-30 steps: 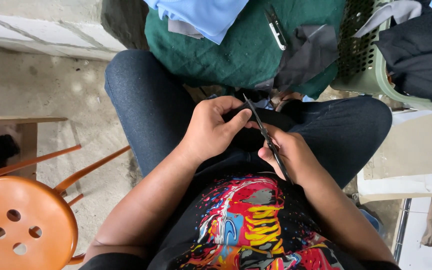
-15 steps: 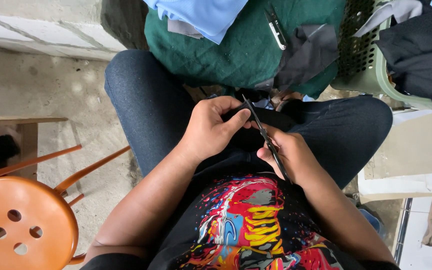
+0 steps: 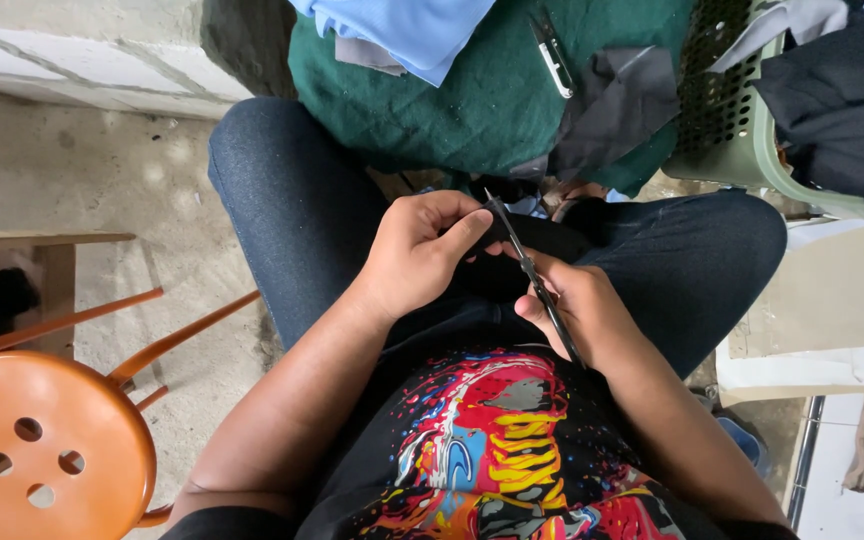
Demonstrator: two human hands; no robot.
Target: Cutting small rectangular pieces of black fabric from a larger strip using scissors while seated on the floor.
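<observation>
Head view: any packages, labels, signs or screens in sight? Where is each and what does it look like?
No packages, signs or screens show.
Print: on the front of the black shirt, bottom centre; a splashy red, yellow and blue picture.
Cardboard sheet: flat, pale tan, at the right edge below the green basket.

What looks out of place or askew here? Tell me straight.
Little stands out. A green basket lies tipped on its side with dark clothes spilling out. The right hand grips scissors, and the left hand pinches black fabric on the lap.
</observation>
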